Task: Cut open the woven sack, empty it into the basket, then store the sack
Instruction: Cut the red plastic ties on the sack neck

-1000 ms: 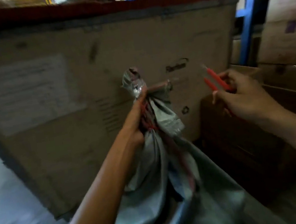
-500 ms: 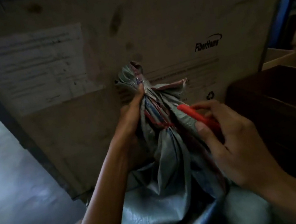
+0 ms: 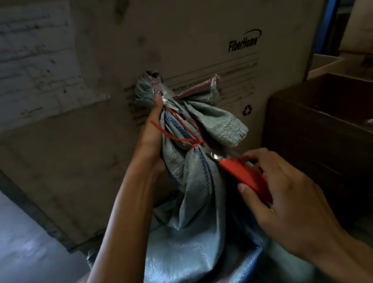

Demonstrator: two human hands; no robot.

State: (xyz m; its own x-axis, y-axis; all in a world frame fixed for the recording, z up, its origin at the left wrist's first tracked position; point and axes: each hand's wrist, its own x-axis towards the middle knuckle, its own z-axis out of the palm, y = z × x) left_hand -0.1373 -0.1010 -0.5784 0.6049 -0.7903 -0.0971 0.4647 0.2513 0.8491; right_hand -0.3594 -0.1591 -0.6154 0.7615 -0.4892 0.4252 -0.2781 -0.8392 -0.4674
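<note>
woven sack [image 3: 193,177] neck gripped by left hand [image 3: 155,136]; right hand [image 3: 285,199] clasps red cutter [image 3: 244,176] beside it.

Left hand [image 3: 155,134] raised, forearm extended up and forward, fingers wrapped around bunched sack neck [image 3: 177,123], thumb pointing up along it. Right hand [image 3: 285,199] lower, right of left, back of hand toward camera, fingers curled on red-handled cutter [image 3: 244,176]; thumb along handle's near side. Both forearms bare.

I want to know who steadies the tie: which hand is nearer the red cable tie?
Left. The left hand grips the sack neck beside the red cable tie; the right hand holds the cutters lower down.
</note>
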